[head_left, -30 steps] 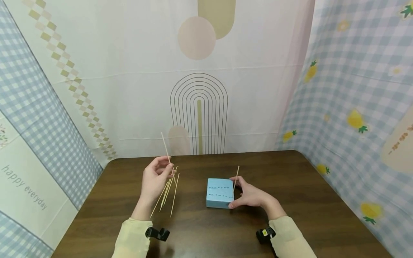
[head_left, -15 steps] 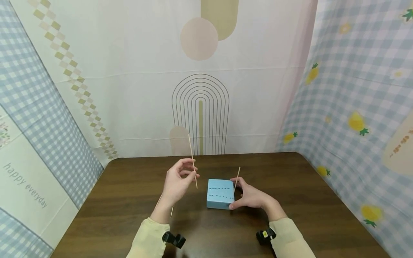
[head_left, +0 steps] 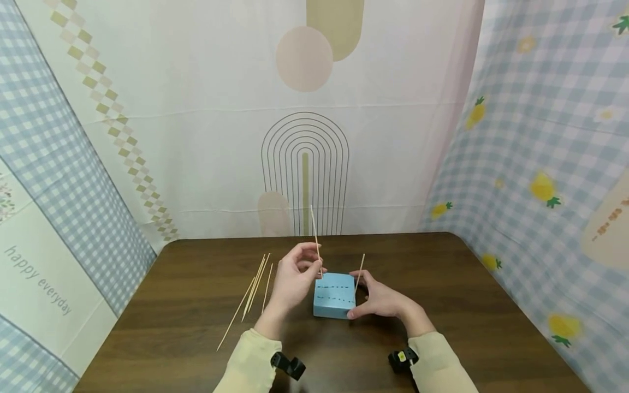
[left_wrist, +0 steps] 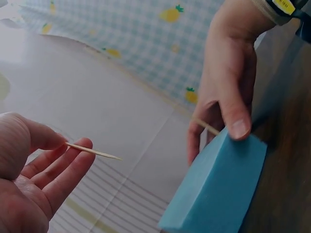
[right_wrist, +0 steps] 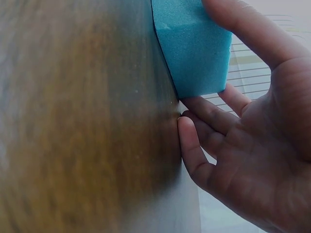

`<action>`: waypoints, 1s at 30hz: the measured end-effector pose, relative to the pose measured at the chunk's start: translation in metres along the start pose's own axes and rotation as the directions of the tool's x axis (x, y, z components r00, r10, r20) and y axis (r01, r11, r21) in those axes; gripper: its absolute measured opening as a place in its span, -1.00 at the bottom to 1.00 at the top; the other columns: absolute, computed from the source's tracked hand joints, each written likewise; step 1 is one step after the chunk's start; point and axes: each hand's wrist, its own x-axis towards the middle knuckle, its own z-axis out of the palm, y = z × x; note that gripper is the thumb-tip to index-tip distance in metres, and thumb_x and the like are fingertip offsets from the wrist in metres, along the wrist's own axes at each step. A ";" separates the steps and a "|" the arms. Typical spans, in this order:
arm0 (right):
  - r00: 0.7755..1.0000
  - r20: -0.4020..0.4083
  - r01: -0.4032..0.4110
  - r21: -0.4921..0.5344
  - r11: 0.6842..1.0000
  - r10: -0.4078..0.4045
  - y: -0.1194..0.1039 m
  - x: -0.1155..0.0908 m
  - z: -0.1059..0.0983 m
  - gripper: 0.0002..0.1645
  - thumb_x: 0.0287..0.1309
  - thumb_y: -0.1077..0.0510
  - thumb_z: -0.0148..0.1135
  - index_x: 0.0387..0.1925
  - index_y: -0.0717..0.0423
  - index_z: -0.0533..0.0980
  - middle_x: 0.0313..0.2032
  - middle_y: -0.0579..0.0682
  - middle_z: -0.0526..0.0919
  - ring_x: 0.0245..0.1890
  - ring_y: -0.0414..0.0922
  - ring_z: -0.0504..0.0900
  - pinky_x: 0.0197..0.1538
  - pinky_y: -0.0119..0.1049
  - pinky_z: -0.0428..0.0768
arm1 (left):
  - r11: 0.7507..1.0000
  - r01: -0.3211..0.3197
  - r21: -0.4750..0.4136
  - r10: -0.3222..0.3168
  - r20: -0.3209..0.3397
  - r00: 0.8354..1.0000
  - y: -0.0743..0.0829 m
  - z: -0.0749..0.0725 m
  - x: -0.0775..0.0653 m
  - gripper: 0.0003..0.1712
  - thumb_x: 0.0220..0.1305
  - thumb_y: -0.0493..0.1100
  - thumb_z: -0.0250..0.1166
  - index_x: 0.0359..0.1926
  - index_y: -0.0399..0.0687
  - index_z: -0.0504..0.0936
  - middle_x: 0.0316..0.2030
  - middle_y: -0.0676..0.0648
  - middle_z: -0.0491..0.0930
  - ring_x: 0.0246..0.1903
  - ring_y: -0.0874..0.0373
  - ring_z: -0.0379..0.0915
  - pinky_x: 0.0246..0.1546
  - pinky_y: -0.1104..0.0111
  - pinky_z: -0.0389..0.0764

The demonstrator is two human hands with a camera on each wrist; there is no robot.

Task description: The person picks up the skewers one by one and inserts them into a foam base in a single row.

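My left hand (head_left: 295,279) pinches a thin wooden skewer (head_left: 315,232) between thumb and fingertips, its long end rising upward. In the left wrist view the skewer's pointed tip (left_wrist: 109,156) sticks out toward a blue foam block (left_wrist: 209,187), with a gap between them. From the head, that tip overlaps the far left corner of the block (head_left: 334,297), whose top carries two rows of dark marks. My right hand (head_left: 385,297) grips the block's right end, thumb on the near side and fingers behind. Another skewer (head_left: 361,270) stands upright, leaning slightly, at the block's right edge.
Several loose skewers (head_left: 255,284) lie on the dark wooden table (head_left: 172,305) to the left, partly behind my left forearm. A patterned white cloth (head_left: 221,164) hangs behind the table. Checked cloth (head_left: 516,180) hangs along the right side.
My left hand has carried its skewer rightward from above the loose skewers to the block's far left corner. My right hand has stayed on the block.
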 end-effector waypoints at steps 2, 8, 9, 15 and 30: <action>1.000 -0.001 0.000 -0.001 1.000 0.000 0.000 0.000 0.000 0.27 0.00 -0.08 0.72 0.57 0.07 0.12 0.52 0.31 0.29 0.52 0.23 0.26 0.45 0.33 0.30 | 1.000 0.007 0.006 -0.007 0.014 1.000 -0.001 0.006 0.000 -0.63 0.43 -0.50 0.31 0.20 -0.22 0.63 -0.14 -0.36 0.64 -0.23 -0.20 0.77 -0.22 0.19 0.80; 1.000 0.007 0.004 -0.003 1.000 -0.004 0.000 0.001 0.002 0.27 0.01 -0.07 0.72 0.57 0.07 0.12 0.50 0.30 0.31 0.51 0.24 0.29 0.43 0.37 0.30 | 0.999 0.035 0.007 -0.036 0.039 0.999 -0.006 0.023 -0.002 -0.67 0.45 -0.45 0.33 0.17 -0.15 0.67 -0.16 -0.24 0.65 -0.21 -0.11 0.77 -0.20 0.25 0.79; 1.000 0.010 0.005 0.000 1.000 -0.005 0.000 0.001 0.002 0.26 0.02 -0.07 0.72 0.57 0.07 0.12 0.50 0.30 0.31 0.50 0.23 0.29 0.43 0.36 0.31 | 0.999 0.037 0.005 -0.037 0.045 0.998 -0.007 0.026 -0.002 -0.68 0.46 -0.44 0.33 0.16 -0.15 0.67 -0.16 -0.23 0.65 -0.20 -0.11 0.77 -0.20 0.25 0.79; 1.000 0.023 0.011 0.021 1.000 -0.011 0.001 0.001 0.001 0.24 0.03 -0.06 0.71 0.54 0.10 0.10 0.50 0.31 0.29 0.50 0.23 0.29 0.41 0.33 0.35 | 0.999 0.031 0.033 -0.034 0.090 0.995 -0.012 0.036 -0.005 -0.70 0.46 -0.41 0.34 0.13 -0.11 0.69 -0.18 -0.22 0.68 -0.25 -0.04 0.76 -0.22 0.27 0.78; 1.000 0.020 0.020 0.006 1.000 -0.020 0.000 -0.002 -0.001 0.22 0.03 -0.06 0.71 0.53 0.07 0.13 0.50 0.32 0.30 0.49 0.24 0.31 0.41 0.33 0.36 | 0.994 0.039 0.098 -0.049 0.100 0.994 -0.025 0.048 -0.008 -0.75 0.44 -0.42 0.35 0.05 -0.12 0.72 -0.23 -0.13 0.71 -0.29 -0.07 0.76 -0.29 0.39 0.67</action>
